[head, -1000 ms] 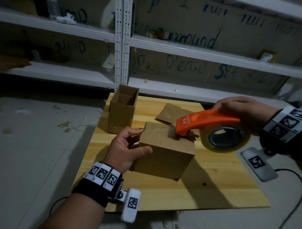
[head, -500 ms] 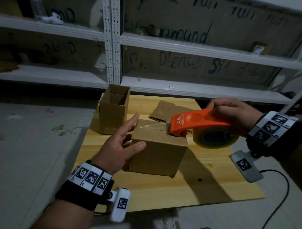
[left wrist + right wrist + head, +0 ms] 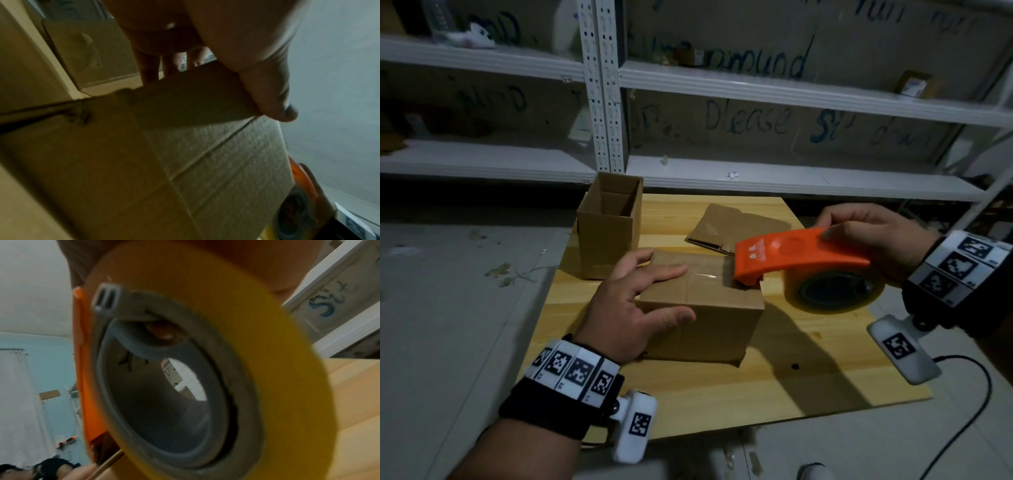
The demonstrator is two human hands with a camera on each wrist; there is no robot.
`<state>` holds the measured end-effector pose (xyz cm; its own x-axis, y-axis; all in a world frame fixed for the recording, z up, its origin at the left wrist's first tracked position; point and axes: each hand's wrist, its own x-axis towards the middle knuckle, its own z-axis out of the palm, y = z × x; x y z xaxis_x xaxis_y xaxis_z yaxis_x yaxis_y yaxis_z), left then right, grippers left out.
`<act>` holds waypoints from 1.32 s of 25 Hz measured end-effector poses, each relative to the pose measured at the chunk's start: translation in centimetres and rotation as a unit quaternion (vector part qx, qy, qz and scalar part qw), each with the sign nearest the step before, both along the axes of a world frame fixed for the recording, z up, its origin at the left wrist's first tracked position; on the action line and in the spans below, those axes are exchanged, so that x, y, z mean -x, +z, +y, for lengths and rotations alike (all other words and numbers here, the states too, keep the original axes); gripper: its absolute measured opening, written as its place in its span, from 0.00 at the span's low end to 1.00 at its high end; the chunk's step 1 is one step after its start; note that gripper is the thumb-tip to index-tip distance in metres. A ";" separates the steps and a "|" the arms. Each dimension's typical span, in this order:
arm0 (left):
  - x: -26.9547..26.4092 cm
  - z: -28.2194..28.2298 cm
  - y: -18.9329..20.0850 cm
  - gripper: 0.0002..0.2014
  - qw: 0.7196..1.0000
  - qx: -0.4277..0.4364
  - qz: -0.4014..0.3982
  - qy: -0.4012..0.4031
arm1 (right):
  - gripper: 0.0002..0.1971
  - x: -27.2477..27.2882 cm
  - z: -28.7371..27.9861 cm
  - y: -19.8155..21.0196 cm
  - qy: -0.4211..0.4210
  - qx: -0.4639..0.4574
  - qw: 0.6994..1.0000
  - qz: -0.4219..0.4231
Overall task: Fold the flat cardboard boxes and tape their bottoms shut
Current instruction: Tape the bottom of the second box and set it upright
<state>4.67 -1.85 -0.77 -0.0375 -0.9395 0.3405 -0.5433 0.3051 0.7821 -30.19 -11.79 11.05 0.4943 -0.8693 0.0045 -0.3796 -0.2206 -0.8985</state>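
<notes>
A folded cardboard box [image 3: 709, 325] sits bottom-up in the middle of the wooden board [image 3: 756, 394]. Clear tape [image 3: 705, 275] runs along the seam on its top face. My left hand [image 3: 635, 301] lies on the box's left side, fingers straight across the top and thumb [image 3: 275, 97] against the near face. My right hand [image 3: 873, 236] grips the orange tape dispenser [image 3: 798, 255], whose nose touches the box's right top edge. The tape roll [image 3: 205, 369] fills the right wrist view.
An upright open box [image 3: 611, 226] stands at the board's back left. A flat cardboard piece [image 3: 736, 226] lies behind the taped box. White metal shelves [image 3: 756, 178] line the back. A black cable [image 3: 969, 428] trails on the grey floor at right.
The dispenser has travelled right along the box top, leaving tape on the seam. My left hand opened and shifted from gripping the box's left side to lying flat on its top.
</notes>
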 end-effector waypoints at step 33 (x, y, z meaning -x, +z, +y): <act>0.7 0.0 -0.2 0.28 1.000 0.015 0.015 0.009 | 0.09 -5.6 0.2 6.5 -0.076 0.092 0.889 0.442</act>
